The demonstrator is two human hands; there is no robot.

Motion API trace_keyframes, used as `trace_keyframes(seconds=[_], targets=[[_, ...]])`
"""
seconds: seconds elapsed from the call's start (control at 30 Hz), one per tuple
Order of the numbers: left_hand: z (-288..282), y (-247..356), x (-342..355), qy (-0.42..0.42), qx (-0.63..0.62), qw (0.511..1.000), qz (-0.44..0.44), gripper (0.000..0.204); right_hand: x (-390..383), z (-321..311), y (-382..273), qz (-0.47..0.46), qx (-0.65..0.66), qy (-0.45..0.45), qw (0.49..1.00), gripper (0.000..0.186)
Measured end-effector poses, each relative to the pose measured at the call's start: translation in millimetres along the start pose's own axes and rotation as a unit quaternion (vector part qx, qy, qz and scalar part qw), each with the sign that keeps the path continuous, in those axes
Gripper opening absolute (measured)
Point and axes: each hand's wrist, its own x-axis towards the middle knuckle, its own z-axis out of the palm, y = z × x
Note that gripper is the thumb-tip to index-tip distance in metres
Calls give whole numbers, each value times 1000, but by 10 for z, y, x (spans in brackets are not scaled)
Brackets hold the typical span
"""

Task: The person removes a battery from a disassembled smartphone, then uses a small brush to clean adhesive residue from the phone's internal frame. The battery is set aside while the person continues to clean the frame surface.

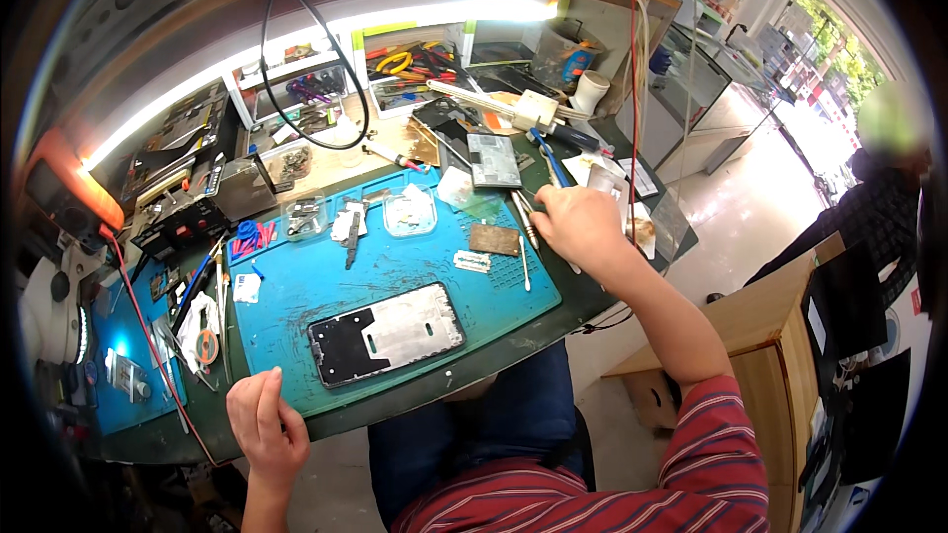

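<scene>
My right hand (585,225) reaches over the right edge of the blue mat, its fingers closed beside several slim tools. What they hold, if anything, is hidden. A blue-handled tool (550,158) lies just beyond the fingertips. Off the mat's near left corner, my left hand (267,424) hangs with loosely bent fingers, the thumb apart, and nothing in it. A phone frame (410,329), part black and part silver, lies flat on the near part of the mat. Farther right on the mat are a razor blade (472,261), a brownish metal plate (494,239) and a cotton swab (525,265).
On the blue mat (286,301) stand small clear containers of parts (410,210). A grey rectangular block (493,160) sits at its back edge. An orange multimeter (74,188) is at the left. A black cable (265,49) loops overhead. Another person (869,207) is at the far right.
</scene>
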Motion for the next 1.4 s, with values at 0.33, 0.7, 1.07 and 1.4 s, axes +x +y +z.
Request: trace_keyframes(seconds=[0.33, 0.7, 1.07, 1.4], targets=[[-13, 1, 16, -16, -10, 1000, -4, 46, 0, -510, 442, 87, 45, 67, 993, 40], [-51, 49, -46, -38, -19, 999, -33, 49, -576, -435, 730, -27, 166, 41, 985, 38], [-47, -21, -127, -51, -4, 998, -46, 50, -346, -330, 635, -101, 78, 309, 942, 28], [-44, -2, -109, -56, -4, 998, -41, 51, -464, 21, 518, -57, 233, 231, 943, 32]])
